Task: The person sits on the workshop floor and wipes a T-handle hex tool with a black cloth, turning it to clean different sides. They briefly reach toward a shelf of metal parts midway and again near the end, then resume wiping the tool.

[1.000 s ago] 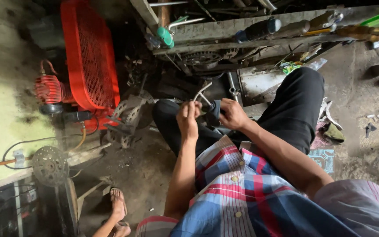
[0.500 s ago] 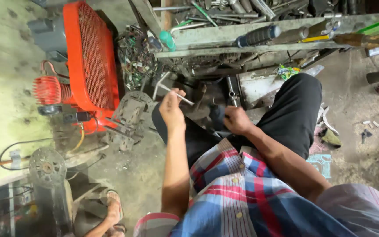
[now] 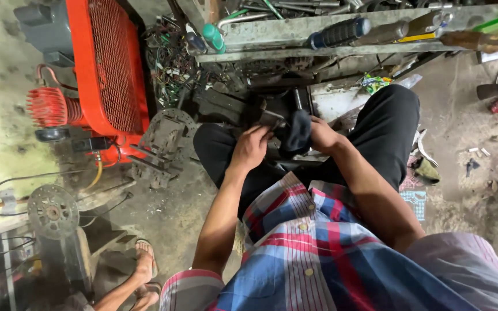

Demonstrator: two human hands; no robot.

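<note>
Far left, a red compressor [image 3: 108, 69] is seen standing on the floor, with a round metal disc [image 3: 52, 211] lying nearer the camera. A sandalled foot [image 3: 144, 262] of another person is planted at the bottom edge. Over the lap, the left hand [image 3: 251, 148] is curled around a small dark metal part [image 3: 271, 120], fingers closed on it. Just beside it, the right hand [image 3: 324, 135] is clamped on a black cloth [image 3: 298, 132], pressed against that part. Above, a cluttered shelf [image 3: 295, 49] of tools is laid out.
</note>
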